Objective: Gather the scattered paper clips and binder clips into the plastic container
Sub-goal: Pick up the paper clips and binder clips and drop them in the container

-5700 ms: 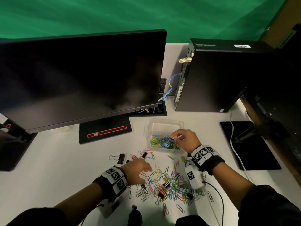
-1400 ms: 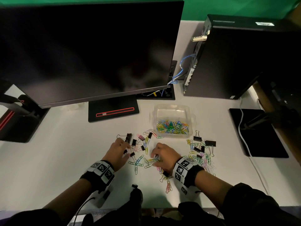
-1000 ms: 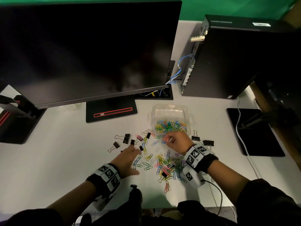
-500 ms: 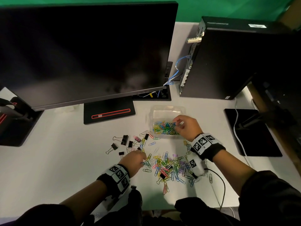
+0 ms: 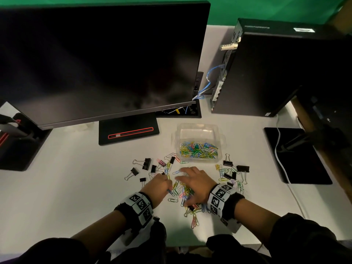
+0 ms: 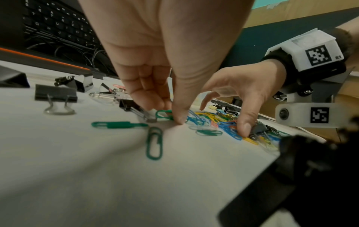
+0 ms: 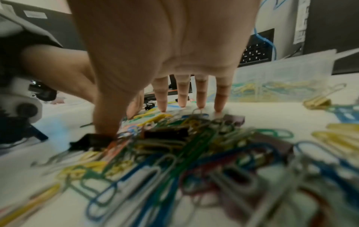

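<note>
**Both hands down on the central heap of clips**

The loose heap of coloured wire paper clips (image 5: pixel 182 189) lies on the white desk (image 5: pixel 76 187), near of the clear rectangular plastic container (image 5: pixel 200 141), whose floor already carries a layer of mixed-colour clips. The right hand (image 5: pixel 194 182) arches over the heap, four fingers spread with tips on the desk at its far edge and the thumb (image 6: pixel 245 126) planted at its near edge beside a small black binder clip (image 6: pixel 260 130); this cage-like pose suggests a raking grasp of many clips at once. The left hand (image 5: pixel 158 184) works the heap's left margin, fingers together and thumb closing on one green paper clip (image 6: pixel 164 114), probably feeding strays inward. Black binder clips (image 5: pixel 146 163) lie scattered: about six left of the heap, about four to its right (image 5: pixel 242 168). The paper clips are too many and too tangled to count. A dark monitor (image 5: pixel 99 60) and black computer tower (image 5: pixel 276 69) stand at the far side.
</note>
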Available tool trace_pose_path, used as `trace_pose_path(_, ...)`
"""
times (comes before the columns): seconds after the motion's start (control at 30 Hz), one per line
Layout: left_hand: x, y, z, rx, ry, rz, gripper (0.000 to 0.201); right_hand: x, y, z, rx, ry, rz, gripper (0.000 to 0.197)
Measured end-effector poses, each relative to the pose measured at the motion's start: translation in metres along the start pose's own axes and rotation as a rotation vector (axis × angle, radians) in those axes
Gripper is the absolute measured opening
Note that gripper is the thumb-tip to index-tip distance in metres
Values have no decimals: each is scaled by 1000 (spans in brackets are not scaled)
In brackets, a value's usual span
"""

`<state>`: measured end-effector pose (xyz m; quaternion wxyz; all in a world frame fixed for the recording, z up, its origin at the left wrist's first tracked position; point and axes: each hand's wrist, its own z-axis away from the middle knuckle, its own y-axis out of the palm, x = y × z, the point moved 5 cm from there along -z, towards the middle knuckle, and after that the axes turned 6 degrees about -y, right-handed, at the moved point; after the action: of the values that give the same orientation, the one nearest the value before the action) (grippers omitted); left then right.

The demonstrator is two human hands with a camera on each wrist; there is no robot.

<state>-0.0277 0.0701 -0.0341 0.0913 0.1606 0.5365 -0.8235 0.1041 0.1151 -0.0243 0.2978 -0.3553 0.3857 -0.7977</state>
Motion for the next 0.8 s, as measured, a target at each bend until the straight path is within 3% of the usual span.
trace_pose_path(0.2,2,-3,-1,7,33,17,21,-2,-1,6,-109,31,-309,30)
trace_pose_path(0.27,0,-6,-3,7,39,62,21,-8,-7,7,-139,70,-351,20)
trace_pose_path(0.5,1,-28,-20,-19,-112,521,8,-41,-29,18,-337,210,-559,20)
trace_pose_path(0.63,-11,-45,-40,-3,-181,856,15,-57,-49,27,-448,242,-648,16)
trace_pose_path(0.8,-27,-66,-73,-19,-183,1060,25,-79,-81,32,-602,289,-762,14)
